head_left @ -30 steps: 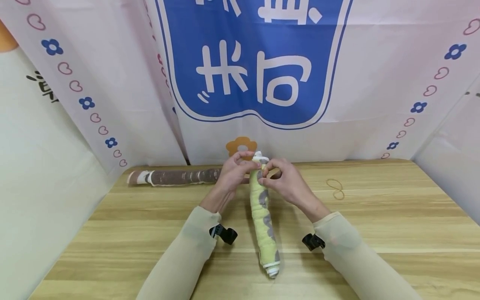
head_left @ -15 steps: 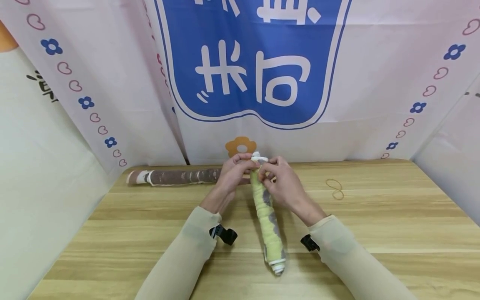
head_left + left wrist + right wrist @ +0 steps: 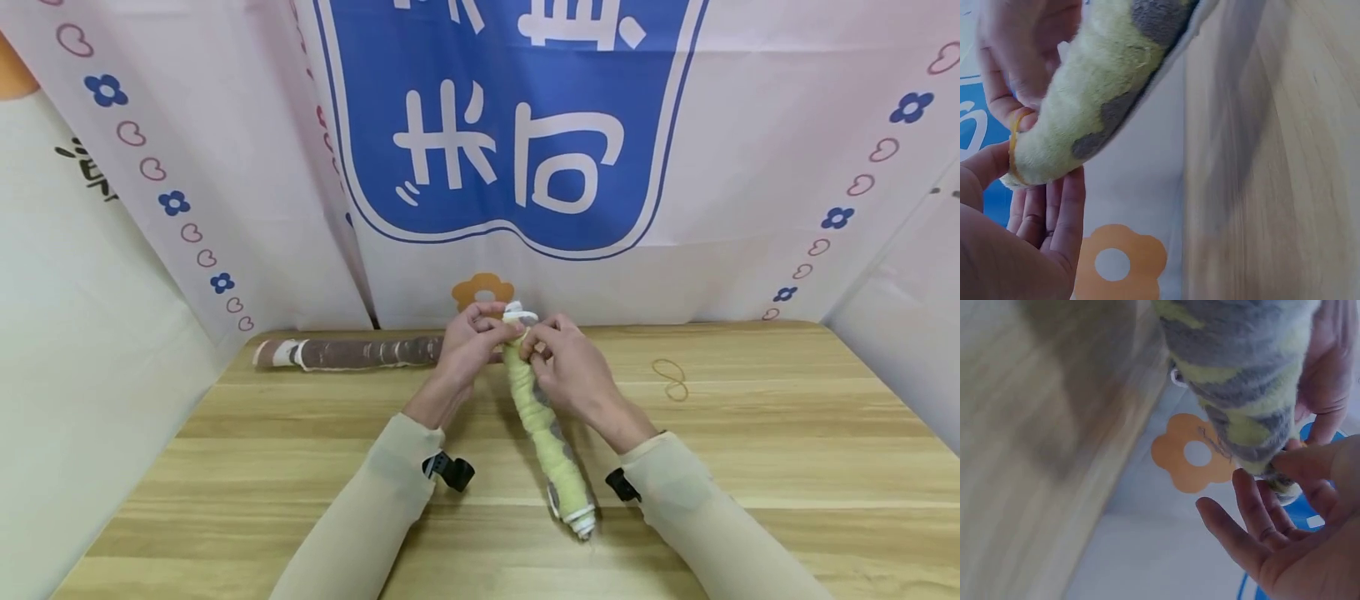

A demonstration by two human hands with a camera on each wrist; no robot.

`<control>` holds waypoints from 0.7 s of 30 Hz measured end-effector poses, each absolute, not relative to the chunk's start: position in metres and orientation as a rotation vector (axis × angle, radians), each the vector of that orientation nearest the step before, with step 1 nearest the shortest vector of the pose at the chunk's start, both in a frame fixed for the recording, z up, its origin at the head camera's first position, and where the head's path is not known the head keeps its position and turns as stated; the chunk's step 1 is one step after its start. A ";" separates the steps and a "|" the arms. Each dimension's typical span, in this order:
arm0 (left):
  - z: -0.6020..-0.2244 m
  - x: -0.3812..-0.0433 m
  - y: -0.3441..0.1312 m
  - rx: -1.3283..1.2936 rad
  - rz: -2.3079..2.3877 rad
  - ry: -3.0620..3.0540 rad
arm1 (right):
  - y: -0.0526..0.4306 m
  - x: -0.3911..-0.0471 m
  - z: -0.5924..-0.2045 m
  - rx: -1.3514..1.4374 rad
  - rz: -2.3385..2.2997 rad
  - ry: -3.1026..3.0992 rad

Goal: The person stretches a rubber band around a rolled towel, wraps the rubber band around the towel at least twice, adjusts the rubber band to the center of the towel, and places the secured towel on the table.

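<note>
- Head view: gripping the towel roll (image 3: 553, 446) by its far end over the tabletop (image 3: 187, 500), with the left hand (image 3: 467, 350) on one flank and the right hand (image 3: 566, 358) on the other.
- Same view: running lengthwise from the fingertips back toward the wearer, slanting right; pointing its far tip at the backdrop. Can't tell about contact between near end and tabletop.
- Same view: touching on both sides; calling left nearer to the far tip, only slightly.
- Same view: also seeing a brown roll (image 3: 367, 354) lying crosswise behind the left hand, and a loose band (image 3: 675, 381) well apart to the right.
- Left wrist view: pinching the narrow end between left thumb and fingers; looped crosswise there, a rubber band (image 3: 1014, 140), apparently pinched by the right fingertips.
- Judging from that: hinging on loop versus long axis, roughly square to each other.
- Right wrist view: tapering down toward the right thumb, pointing away from the wrist side of the roll's thick part; lower right fingers spread loosely. Can't make out the band here.
</note>
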State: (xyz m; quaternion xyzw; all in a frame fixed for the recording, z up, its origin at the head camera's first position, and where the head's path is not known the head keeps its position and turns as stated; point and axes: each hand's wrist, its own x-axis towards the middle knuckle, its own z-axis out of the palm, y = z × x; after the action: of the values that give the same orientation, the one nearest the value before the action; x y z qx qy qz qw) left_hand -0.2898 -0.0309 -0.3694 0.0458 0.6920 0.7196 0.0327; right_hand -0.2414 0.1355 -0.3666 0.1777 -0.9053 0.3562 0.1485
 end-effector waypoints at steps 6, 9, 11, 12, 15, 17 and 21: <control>-0.370 -0.287 -0.029 0.215 2.248 2.211 | 0.131 -0.236 -0.359 0.386 0.977 -2.712; -0.370 -0.287 -0.028 0.258 2.274 2.161 | 0.133 -0.236 -0.357 0.371 1.054 -2.685; -0.371 -0.288 -0.029 0.272 2.289 2.094 | 0.136 -0.237 -0.357 0.383 1.162 -2.647; -0.371 -0.289 -0.030 0.272 2.293 2.055 | 0.138 -0.238 -0.357 0.393 1.224 -2.628; -0.373 -0.292 -0.033 0.267 2.265 1.957 | 0.144 -0.241 -0.357 0.423 1.457 -2.570; -0.374 -0.293 -0.034 0.253 2.228 1.914 | 0.146 -0.242 -0.357 0.436 1.594 -2.539; -0.374 -0.294 -0.035 0.242 2.186 1.877 | 0.149 -0.244 -0.358 0.468 1.749 -2.490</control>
State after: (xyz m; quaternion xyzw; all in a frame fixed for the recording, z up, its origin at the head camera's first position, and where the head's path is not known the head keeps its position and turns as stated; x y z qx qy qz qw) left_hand -0.2939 -0.0351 -0.3736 0.0831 0.6442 0.7501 0.1246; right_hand -0.2444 0.1488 -0.3582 0.1521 -0.8084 0.5678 0.0315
